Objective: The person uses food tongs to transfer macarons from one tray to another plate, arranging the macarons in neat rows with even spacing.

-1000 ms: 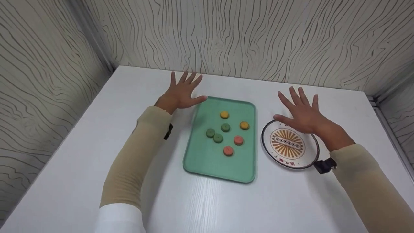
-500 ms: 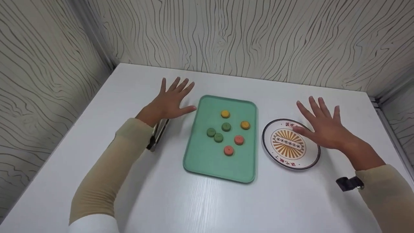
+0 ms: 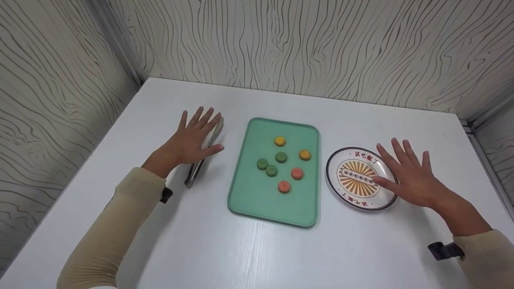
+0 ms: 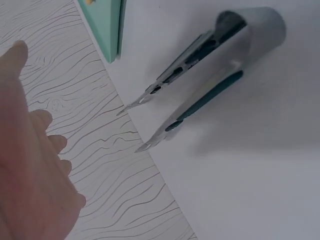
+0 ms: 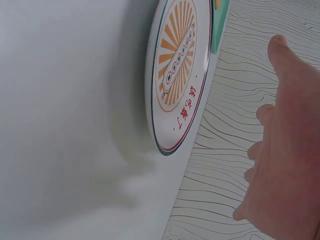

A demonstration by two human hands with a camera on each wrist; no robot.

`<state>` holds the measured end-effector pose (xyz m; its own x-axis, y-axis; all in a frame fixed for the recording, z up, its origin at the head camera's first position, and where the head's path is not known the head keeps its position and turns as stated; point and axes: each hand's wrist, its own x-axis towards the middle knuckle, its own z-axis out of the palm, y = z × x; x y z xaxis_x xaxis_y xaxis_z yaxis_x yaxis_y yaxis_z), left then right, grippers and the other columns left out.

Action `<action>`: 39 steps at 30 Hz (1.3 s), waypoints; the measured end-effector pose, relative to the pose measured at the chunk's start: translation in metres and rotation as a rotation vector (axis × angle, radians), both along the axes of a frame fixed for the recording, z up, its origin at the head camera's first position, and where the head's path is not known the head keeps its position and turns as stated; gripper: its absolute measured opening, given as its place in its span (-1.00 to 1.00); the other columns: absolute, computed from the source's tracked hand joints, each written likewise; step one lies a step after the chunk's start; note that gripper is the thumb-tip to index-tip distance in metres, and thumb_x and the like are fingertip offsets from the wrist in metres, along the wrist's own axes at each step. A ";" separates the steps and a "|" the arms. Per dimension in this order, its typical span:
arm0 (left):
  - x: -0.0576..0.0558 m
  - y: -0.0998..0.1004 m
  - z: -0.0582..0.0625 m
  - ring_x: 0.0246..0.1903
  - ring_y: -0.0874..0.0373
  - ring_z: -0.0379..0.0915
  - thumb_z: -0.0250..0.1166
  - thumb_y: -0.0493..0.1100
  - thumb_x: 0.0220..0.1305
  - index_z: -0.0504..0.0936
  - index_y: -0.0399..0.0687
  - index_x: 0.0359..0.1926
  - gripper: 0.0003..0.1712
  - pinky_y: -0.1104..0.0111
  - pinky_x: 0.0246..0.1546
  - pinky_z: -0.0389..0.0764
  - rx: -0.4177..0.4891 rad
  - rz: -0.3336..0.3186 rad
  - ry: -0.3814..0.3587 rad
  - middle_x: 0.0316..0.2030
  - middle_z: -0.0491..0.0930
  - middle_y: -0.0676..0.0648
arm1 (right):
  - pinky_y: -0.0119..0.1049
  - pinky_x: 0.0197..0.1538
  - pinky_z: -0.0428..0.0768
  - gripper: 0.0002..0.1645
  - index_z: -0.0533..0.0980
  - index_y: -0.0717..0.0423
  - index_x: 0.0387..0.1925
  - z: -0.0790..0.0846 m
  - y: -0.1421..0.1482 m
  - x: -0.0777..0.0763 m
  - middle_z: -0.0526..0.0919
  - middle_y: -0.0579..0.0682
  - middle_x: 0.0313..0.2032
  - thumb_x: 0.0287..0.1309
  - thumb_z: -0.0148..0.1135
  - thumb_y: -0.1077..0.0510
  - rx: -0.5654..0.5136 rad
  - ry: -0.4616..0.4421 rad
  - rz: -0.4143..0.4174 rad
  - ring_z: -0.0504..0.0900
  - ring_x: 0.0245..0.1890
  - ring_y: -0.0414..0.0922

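My left hand (image 3: 188, 141) hovers with fingers spread above a pair of metal tongs (image 3: 194, 173), partly hiding them in the head view. In the left wrist view the tongs (image 4: 205, 80) lie on the table with their arms apart. My right hand (image 3: 413, 178) is held with fingers spread over the right rim of a white plate (image 3: 339, 158), which has a dark edge, an orange sunburst and red characters. Between the hands lies a green tray (image 3: 261, 204). On it are two yellow macarons (image 3: 304, 155), three green macarons (image 3: 281, 157) and two pink macarons (image 3: 284, 186).
The white table (image 3: 249, 257) meets a wood-grain patterned wall (image 3: 281, 44) at the back, with another patterned panel (image 3: 44, 100) on the left. A dark wrist camera (image 3: 445, 251) hangs below my right wrist.
Both hands have drawn back toward me, the left moving leftward and the right moving rightward. The tongs have come into view under the left hand. Tray, macarons and plate stay put.
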<state>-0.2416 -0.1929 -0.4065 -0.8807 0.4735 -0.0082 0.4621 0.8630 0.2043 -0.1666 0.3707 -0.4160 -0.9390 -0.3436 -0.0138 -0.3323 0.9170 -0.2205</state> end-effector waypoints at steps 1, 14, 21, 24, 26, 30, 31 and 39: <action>0.003 -0.004 -0.003 0.58 -0.13 -0.51 0.02 0.38 0.45 -0.14 0.01 0.65 0.01 -0.19 0.44 -0.53 0.008 0.007 0.000 0.62 -0.24 -0.16 | 0.50 0.32 -0.52 0.08 -0.17 -0.04 0.64 -0.001 0.001 0.001 -0.25 0.38 0.57 0.39 0.14 -0.30 -0.002 -0.001 0.002 -0.43 0.55 0.32; 0.027 -0.030 -0.025 0.57 -0.25 -0.48 0.06 0.31 0.47 -0.26 -0.15 0.63 0.07 -0.26 0.43 -0.47 0.065 0.123 -0.138 0.60 -0.34 -0.31 | 0.51 0.32 -0.50 0.08 -0.19 0.03 0.64 -0.025 0.009 0.017 -0.29 0.41 0.56 0.41 0.14 -0.25 -0.054 -0.069 -0.016 -0.44 0.54 0.35; 0.036 -0.032 -0.033 0.55 -0.34 -0.43 0.08 0.25 0.51 -0.33 -0.40 0.57 0.12 -0.28 0.43 -0.36 0.109 0.196 -0.225 0.57 -0.35 -0.42 | 0.51 0.35 -0.41 0.17 -0.29 0.22 0.61 -0.037 0.008 0.020 -0.35 0.42 0.55 0.41 0.14 -0.27 -0.065 -0.183 -0.040 -0.46 0.54 0.33; 0.037 -0.030 -0.037 0.54 -0.37 -0.39 0.07 0.23 0.52 -0.32 -0.48 0.55 0.11 -0.29 0.43 -0.29 0.135 0.197 -0.221 0.55 -0.32 -0.47 | 0.51 0.35 -0.36 0.25 -0.33 0.31 0.59 -0.043 0.008 0.023 -0.37 0.42 0.55 0.38 0.16 -0.28 -0.070 -0.223 -0.049 -0.45 0.54 0.33; 0.037 -0.029 -0.040 0.54 -0.37 -0.38 0.06 0.24 0.52 -0.31 -0.50 0.54 0.12 -0.27 0.45 -0.25 0.130 0.201 -0.218 0.55 -0.30 -0.48 | 0.50 0.36 -0.32 0.29 -0.34 0.37 0.57 -0.046 0.008 0.024 -0.38 0.42 0.55 0.35 0.20 -0.29 -0.078 -0.234 -0.050 -0.44 0.54 0.34; 0.037 -0.026 -0.045 0.53 -0.38 -0.34 0.06 0.26 0.50 -0.28 -0.54 0.53 0.14 -0.24 0.46 -0.16 0.127 0.219 -0.210 0.53 -0.26 -0.53 | 0.45 0.40 -0.28 0.36 -0.37 0.44 0.54 -0.050 0.008 0.025 -0.41 0.41 0.55 0.31 0.24 -0.29 -0.098 -0.237 -0.048 -0.43 0.54 0.32; 0.036 -0.024 -0.046 0.53 -0.38 -0.34 0.06 0.27 0.50 -0.28 -0.53 0.53 0.14 -0.22 0.46 -0.15 0.124 0.230 -0.216 0.53 -0.26 -0.52 | 0.44 0.40 -0.27 0.36 -0.36 0.45 0.54 -0.051 0.008 0.025 -0.40 0.42 0.55 0.30 0.26 -0.28 -0.103 -0.231 -0.045 -0.42 0.54 0.32; 0.030 -0.016 -0.052 0.51 -0.42 -0.25 0.09 0.24 0.49 -0.25 -0.53 0.53 0.13 -0.16 0.46 -0.02 0.139 0.316 -0.218 0.52 -0.21 -0.54 | 0.42 0.42 -0.23 0.35 -0.33 0.50 0.52 -0.050 0.009 0.026 -0.38 0.45 0.54 0.30 0.27 -0.25 -0.119 -0.212 -0.028 -0.40 0.54 0.34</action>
